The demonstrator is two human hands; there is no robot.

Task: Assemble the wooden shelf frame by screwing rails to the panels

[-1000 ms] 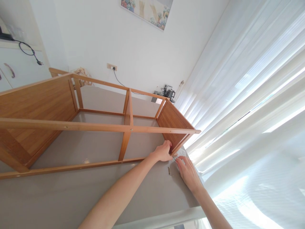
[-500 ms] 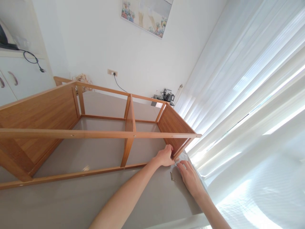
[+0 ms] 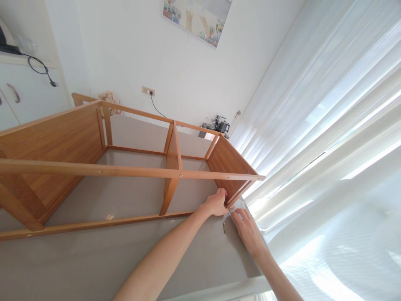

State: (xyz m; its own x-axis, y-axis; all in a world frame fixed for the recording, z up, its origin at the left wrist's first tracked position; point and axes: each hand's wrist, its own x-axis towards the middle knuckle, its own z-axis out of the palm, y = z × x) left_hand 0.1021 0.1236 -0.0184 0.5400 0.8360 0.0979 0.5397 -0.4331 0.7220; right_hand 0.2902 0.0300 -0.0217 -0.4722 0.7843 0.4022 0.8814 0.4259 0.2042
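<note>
A brown wooden shelf frame (image 3: 134, 169) lies on its side on the grey-covered table. My left hand (image 3: 216, 203) is closed around its lower rail at the near right corner, with the thumb and fingers by the end panel (image 3: 233, 161). Just right of that corner, my right hand (image 3: 246, 228) pinches a thin metal screw (image 3: 230, 212) against the end of the rail. The screw's tip is hidden by the fingers and the wood. A few loose screws (image 3: 224, 229) lie on the table below, between my two hands.
White curtains (image 3: 313, 138) hang close along the table's right edge. The grey tabletop (image 3: 131, 259) stretches under the frame. Behind stand a black kettle (image 3: 223, 126) and a wall socket (image 3: 148, 90) with a plugged-in cord. A white cabinet (image 3: 28, 92) is at far left.
The view has shifted slightly, so the frame sits a little higher in the picture. Both hands keep their hold at the same corner.
</note>
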